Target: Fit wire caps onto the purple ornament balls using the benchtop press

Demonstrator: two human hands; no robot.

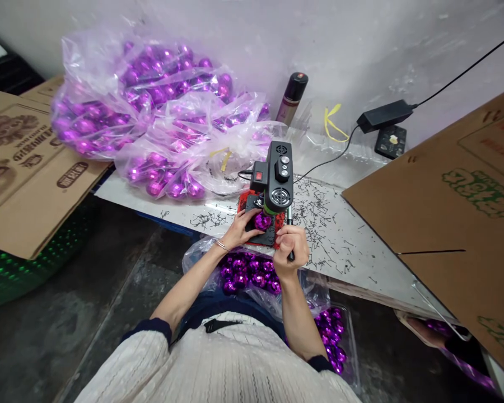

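A small black machine [277, 176] with a red switch stands on a red and black base at the near edge of a white table [348, 235]. My left hand [242, 226] holds a shiny purple ball [262, 220] in place under the machine's head. Just to the right, my right hand [292, 246] is closed around the machine's thin lever handle. A clear bag of purple balls [252, 274] rests on my lap directly below both hands.
Large clear bags full of purple balls [151, 112] are piled at the table's back left. Short dark clippings [319, 218] litter the tabletop. Flat cardboard [453, 207] leans at the right, another carton [21, 162] lies left. A spray can [292, 98] and power adapter [384, 115] sit near the wall.
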